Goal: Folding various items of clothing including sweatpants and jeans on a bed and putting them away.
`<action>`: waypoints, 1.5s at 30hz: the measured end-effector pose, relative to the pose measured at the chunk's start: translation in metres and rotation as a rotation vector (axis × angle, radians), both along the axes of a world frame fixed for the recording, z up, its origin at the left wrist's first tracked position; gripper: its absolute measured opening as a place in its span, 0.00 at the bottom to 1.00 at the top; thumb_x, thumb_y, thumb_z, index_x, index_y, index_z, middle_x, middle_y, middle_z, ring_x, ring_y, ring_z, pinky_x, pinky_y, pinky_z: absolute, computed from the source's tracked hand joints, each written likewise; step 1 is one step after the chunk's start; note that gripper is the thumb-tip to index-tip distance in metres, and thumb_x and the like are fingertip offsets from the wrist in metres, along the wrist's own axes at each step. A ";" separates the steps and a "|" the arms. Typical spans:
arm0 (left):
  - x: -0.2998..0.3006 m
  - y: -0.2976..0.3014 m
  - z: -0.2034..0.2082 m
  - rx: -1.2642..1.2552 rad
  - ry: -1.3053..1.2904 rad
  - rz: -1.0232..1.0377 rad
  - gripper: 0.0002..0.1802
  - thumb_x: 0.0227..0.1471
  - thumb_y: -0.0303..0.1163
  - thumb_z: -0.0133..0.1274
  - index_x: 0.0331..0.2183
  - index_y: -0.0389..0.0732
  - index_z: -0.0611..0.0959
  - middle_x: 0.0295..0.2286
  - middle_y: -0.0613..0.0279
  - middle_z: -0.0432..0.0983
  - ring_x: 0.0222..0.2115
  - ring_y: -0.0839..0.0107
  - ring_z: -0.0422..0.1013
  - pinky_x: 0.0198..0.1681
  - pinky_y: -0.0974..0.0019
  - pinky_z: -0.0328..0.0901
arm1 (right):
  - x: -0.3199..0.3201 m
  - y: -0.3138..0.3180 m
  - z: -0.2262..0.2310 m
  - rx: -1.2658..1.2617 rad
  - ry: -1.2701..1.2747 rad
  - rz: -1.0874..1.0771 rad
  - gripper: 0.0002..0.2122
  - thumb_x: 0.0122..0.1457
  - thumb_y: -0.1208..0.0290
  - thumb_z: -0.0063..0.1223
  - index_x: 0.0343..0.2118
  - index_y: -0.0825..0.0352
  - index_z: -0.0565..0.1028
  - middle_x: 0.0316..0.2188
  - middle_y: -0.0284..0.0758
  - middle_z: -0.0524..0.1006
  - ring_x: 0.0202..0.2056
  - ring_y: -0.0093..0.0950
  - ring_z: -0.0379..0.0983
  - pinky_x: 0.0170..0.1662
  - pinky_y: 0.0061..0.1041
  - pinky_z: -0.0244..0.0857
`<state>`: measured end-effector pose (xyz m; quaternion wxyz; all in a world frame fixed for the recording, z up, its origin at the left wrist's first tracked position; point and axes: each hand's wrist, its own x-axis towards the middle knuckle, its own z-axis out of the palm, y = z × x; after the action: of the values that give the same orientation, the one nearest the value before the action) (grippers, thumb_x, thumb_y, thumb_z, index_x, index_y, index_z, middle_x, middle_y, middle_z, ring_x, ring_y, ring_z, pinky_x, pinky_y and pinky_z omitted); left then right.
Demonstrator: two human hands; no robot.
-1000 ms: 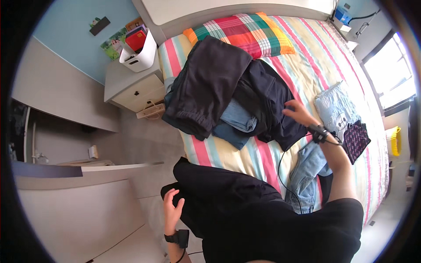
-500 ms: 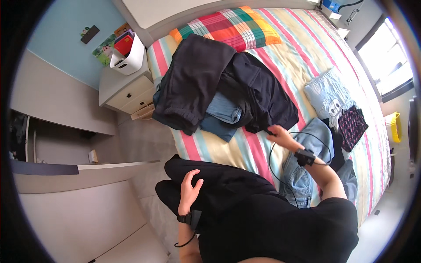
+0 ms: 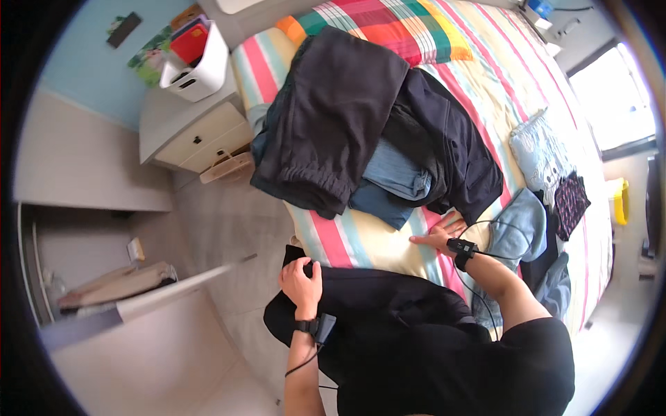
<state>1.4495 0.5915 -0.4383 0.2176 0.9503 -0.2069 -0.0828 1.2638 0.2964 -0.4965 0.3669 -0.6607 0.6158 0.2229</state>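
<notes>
My right hand [image 3: 444, 234] lies on the striped bedspread [image 3: 388, 249] with thumb and fingers spread, holding nothing. Its fingertips reach the lower edge of a dark navy garment [image 3: 472, 159]. That garment belongs to a pile with black trousers [image 3: 340, 104], which have a gathered elastic waistband, and folded blue jeans [image 3: 399, 170]. On my black-clad knee rests my left hand [image 3: 300, 283], its fingers bent and its thumb apart, with nothing seen in it. A black strapped device with a cable sits on each wrist.
Right of my right arm lie light denim clothes [image 3: 520, 225], a pale blue printed garment [image 3: 541, 156] and a dark patterned one [image 3: 572, 204]. A plaid pillow [image 3: 388, 31] is at the far side. A nightstand [image 3: 201, 135] bears a white bin [image 3: 201, 73]; an open drawer [image 3: 173, 291] stands left.
My right hand has come down from the dark garment's edge onto the bedspread. My left hand has settled on my knee. The view has shifted, showing more inside the drawer.
</notes>
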 end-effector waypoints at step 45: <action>-0.130 0.030 0.020 -0.026 -0.338 -0.171 0.06 0.38 0.38 0.53 0.20 0.47 0.77 0.29 0.71 0.72 0.43 0.68 0.62 0.52 0.50 0.44 | -0.127 0.083 -0.001 -0.333 -0.645 0.317 0.40 0.35 0.61 0.60 0.54 0.62 0.54 0.58 0.45 0.44 0.60 0.42 0.35 0.58 0.40 0.32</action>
<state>1.3192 0.6217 -0.4181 0.1842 0.9267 -0.3214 0.0625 1.1365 0.3792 -0.4979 0.3906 -0.8340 0.3870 -0.0454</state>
